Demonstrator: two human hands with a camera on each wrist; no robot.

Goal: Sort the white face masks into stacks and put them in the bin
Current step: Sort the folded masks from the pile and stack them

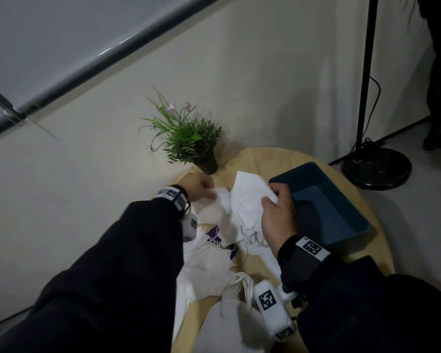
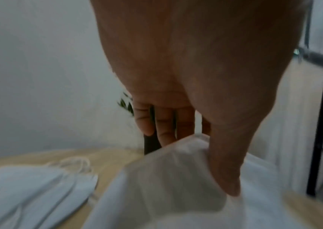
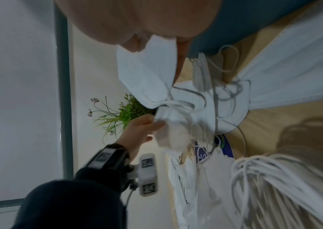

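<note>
My left hand (image 1: 208, 189) pinches the edge of a crumpled white mask (image 1: 222, 198) between thumb (image 2: 225, 170) and fingers, just above the table. My right hand (image 1: 271, 194) grips a flat folded white mask (image 1: 248, 197) by its right end, close to the left wall of the blue bin (image 1: 323, 200). Ear loops trail from that folded mask (image 3: 146, 69) towards the crumpled mask (image 3: 170, 134) held by the left hand (image 3: 139, 131). A loose pile of white masks (image 1: 209, 266) lies under both hands. The bin's visible floor is bare.
A round wooden table (image 1: 382, 250) holds everything. A potted green plant (image 1: 189, 138) stands at its far edge, just beyond my left hand. A neat stack of masks (image 1: 229, 324) lies near me. A black lamp stand (image 1: 377, 169) is on the floor to the right.
</note>
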